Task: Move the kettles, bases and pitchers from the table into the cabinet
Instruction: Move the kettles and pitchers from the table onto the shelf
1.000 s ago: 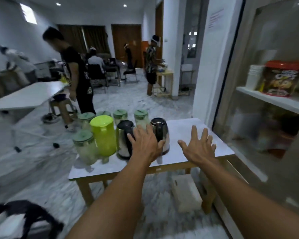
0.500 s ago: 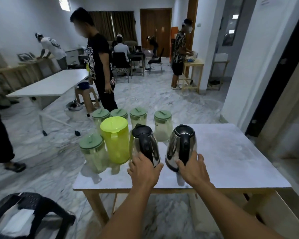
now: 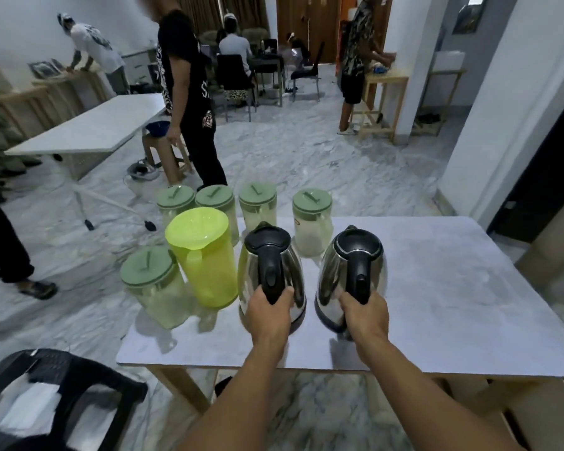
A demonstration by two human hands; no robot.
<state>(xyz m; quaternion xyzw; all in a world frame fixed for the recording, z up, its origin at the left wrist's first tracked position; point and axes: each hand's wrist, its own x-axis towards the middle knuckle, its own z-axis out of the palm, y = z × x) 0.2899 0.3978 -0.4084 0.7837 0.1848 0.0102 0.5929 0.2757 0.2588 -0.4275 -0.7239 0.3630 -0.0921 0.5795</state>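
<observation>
Marbled floor fills the upper half of the frame, with other people at tables across the top, while our white table (image 3: 437, 288) takes up the centre and right. On it, just below the middle of the frame, stand two steel kettles side by side. Our left hand (image 3: 269, 315) is wrapped tight round the black handle of the left kettle (image 3: 271, 275), and our right hand (image 3: 365, 315) is clamped the same way on the handle of the right kettle (image 3: 352, 271). Both handles face us, which is why we can take one in each hand and carry the pair in a single trip.

We cannot tell whether the kettles are resting on the top or just lifted, and we see no separate bases beneath them; the lower rims are partly hidden by our hands. Their lids are down, so what is inside stays unknown.

Left of centre stands the lime-green pitcher (image 3: 202, 255), lidded and cloudy, close beside the left kettle. A green-lidded clear pitcher (image 3: 153, 288) sits at its lower left, and four more green-lidded pitchers (image 3: 258, 206) line the far edge. These look empty, though the far right one may hold something pale. We judge the job barely begun; the cabinet is not in view.
</observation>
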